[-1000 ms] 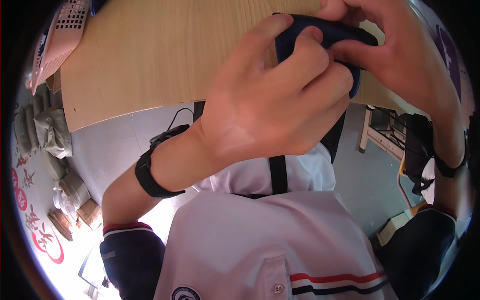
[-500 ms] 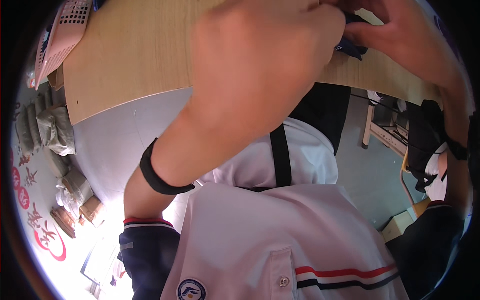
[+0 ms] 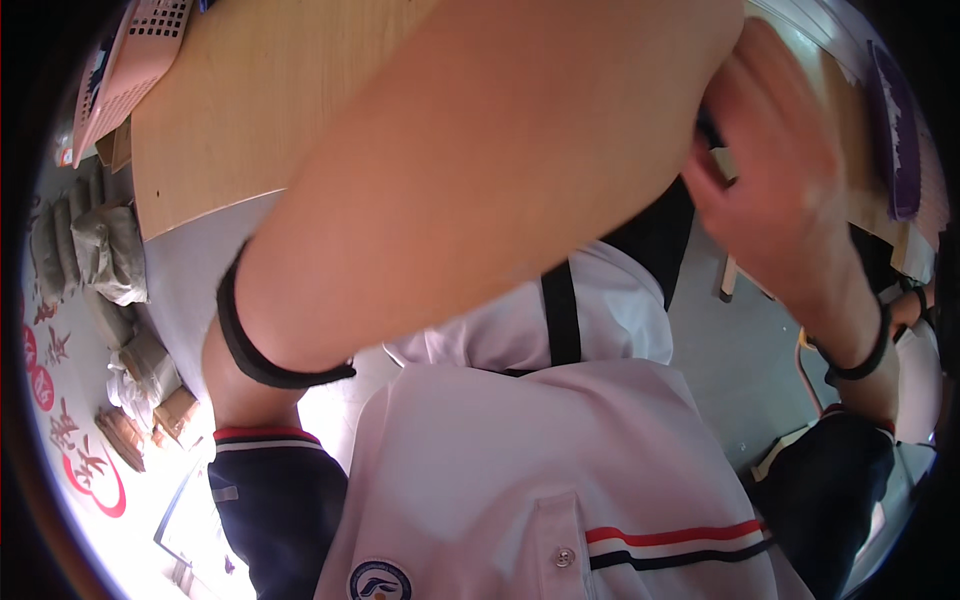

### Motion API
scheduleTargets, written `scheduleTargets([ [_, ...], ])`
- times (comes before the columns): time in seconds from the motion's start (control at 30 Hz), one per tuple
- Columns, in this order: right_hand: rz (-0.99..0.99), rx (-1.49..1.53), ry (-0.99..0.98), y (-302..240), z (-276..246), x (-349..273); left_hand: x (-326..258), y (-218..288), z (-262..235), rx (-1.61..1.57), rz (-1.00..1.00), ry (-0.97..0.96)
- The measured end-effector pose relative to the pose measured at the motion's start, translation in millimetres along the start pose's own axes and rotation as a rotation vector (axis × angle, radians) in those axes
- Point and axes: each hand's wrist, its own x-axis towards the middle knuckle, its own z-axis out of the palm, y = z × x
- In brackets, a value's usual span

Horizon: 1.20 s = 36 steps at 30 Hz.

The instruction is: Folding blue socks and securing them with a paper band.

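Note:
My left forearm crosses close in front of the view, and the back of my left hand [image 3: 640, 90] runs out at the top edge. Its fingers are hidden, so their hold does not show. Beside it on the right is my right hand [image 3: 775, 165], smeared by motion, with fingers and thumb curled toward each other. A small dark piece [image 3: 709, 130] shows between them, mostly covered by the hands; I cannot make out its kind. Both hands are over the near right part of a wooden table [image 3: 260, 100].
A pink perforated basket [image 3: 135, 75] stands at the table's far left. On the right is a purple tray-like thing [image 3: 893, 130]. Grey wrapped bundles [image 3: 108, 255] lie on the floor at left. Another person's hand [image 3: 910, 305] shows at the right edge.
My left arm has reached farther up and right, covering more of the view. My right hand has come lower and nearer. The dark blue dotted cloth seen between the hands is now mostly hidden.

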Motion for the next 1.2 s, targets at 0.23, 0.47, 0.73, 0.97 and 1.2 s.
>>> scheduleTargets([
  [0.23,0.492,0.737,0.382,-9,9,4,13,18,17,-0.263,-0.271,-0.057],
  [0.47,0.455,1.757,-0.019,16,-31,8,23,37,22,-0.411,-0.409,-0.104],
  [0.73,0.967,1.084,0.281,-12,-17,30,27,35,26,-0.463,-0.380,-0.132],
  [0.97,0.739,1.250,0.201,1,-10,25,20,14,21,-0.730,-0.438,-0.082],
  [1.2,0.530,-0.182,-0.263,121,-10,-40,29,0,15,-0.989,-0.394,-0.014],
])
